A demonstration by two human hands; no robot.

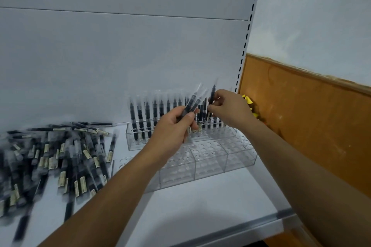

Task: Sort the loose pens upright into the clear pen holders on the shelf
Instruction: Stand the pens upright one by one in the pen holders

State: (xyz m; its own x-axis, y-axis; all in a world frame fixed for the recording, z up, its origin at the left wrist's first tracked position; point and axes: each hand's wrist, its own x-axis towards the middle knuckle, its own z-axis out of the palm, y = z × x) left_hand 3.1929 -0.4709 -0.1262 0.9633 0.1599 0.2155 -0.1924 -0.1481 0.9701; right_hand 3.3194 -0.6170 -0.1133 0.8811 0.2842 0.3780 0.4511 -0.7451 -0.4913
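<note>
Pens [193, 100], slim, plastic-sleeved: L hand [174, 128] grips maybe 3, R hand [228, 108] pinches one.

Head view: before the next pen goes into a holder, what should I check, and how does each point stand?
1. Right hand pinches a single pen: ok.
2. Single pen held close to upright above the back holder: ok.
3. Free hole below the pen's lower end: cannot tell, the hands hide it.
4. Left hand grips the spare pens firmly: ok.
5. Front holder has open holes in reserve: ok.
6. All loose pens sorted: not ok, a pile lies on the shelf at left.
</note>
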